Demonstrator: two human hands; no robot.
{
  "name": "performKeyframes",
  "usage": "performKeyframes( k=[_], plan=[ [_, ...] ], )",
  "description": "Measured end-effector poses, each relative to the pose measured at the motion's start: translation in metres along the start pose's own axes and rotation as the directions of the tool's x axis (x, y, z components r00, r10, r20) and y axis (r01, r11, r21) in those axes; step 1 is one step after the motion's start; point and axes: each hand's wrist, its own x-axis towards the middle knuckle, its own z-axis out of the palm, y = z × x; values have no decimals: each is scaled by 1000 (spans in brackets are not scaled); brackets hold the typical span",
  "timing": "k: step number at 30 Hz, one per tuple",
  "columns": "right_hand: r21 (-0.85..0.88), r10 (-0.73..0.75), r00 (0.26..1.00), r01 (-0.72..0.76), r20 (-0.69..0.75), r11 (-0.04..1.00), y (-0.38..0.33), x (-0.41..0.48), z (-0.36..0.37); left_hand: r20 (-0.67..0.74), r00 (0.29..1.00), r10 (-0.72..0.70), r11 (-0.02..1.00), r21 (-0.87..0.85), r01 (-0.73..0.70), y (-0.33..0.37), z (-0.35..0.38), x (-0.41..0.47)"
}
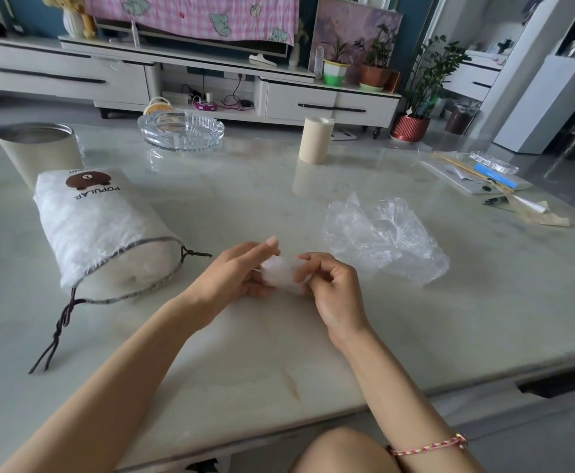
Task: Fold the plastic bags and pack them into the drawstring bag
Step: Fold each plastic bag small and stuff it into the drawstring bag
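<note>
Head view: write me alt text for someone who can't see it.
The left hand and right hand hold a small folded plastic bag at the table. A drawstring bag lies open-mouthed to the left; a crumpled bag lies to the right.

We look from single head-worn wide-angle camera, forward and down over desk (pixel 245 206). Left hand (pixel 235 274), right hand (pixel 330 285) close, lower centre. TV cabinet (pixel 313 93) far, upper frame.

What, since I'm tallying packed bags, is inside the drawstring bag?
Through the open mouth of the drawstring bag a pale, bulky mass shows, probably folded plastic. The fabric covers the rest, so no count is possible. A folded plastic bag is held outside it.
</note>
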Motion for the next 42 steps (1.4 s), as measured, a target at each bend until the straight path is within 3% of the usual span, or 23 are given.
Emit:
performKeyframes(
  k=[3,6,10,12,14,17,20,23,26,28,30,31,32,34,35,37,39,42],
  plan=[
    [-3,-15,1000,15,-2,1000,-1,-1,0,54,998,27,990,136,-34,-3,-1,-2],
    [21,15,1000,-15,5,1000,-4,-3,0,11,997,72,981,177,-73,-4,-2,-2],
    [219,109,994,-104,-14,970,-6,-1,0,-75,987,144,968,216,-125,-4,-6,-4],
    [165,124,992,-124,8,978,-7,-1,0,-86,982,171,960,237,-146,-5,-8,-8],
    [32,116,985,-121,125,992,-10,-4,5,-83,980,183,957,243,-159,-8,-9,-15],
    [-86,61,972,-43,227,995,-11,-14,12,-137,971,197,955,252,-159,-10,-6,-24],
    [-123,76,949,-39,307,992,-20,-25,16,-216,956,198,973,157,-167,-10,-9,-41],
    [-162,151,859,-80,490,984,-39,-33,20,-213,956,200,979,85,-186,-16,-14,-65],
    [-136,119,836,-53,536,989,-58,-42,36,-214,975,61,980,-172,-99,-17,-25,-89],
    [-37,99,834,-93,543,995,-64,-47,52,-196,978,-68,975,-220,24,-15,-29,-104],
    [81,115,832,-188,543,979,-67,-49,69,-309,951,-10,999,43,24,-17,-36,-119],
    [114,128,847,-216,516,970,-69,-46,77,-407,901,150,957,289,-29,-17,-40,-124],
    [114,141,865,-221,482,969,-66,-48,84,-487,780,393,832,549,-77,-20,-46,-129],
    [69,113,901,-156,420,985,-60,-43,97,-402,491,773,489,871,-56,-17,-70,-129],
    [56,104,904,-139,414,989,-57,-43,103,-330,443,834,383,923,-34,-18,-83,-125],
    [22,122,903,-144,413,989,-47,-43,115,-279,540,794,334,943,-3,-24,-108,-107],
    [-39,92,915,-83,394,996,-37,-44,125,-293,612,735,371,928,-1,-29,-122,-92],
    [-137,-200,932,250,301,959,-36,-38,138,-282,619,733,398,916,-54,-35,-128,-76]
  ],
)
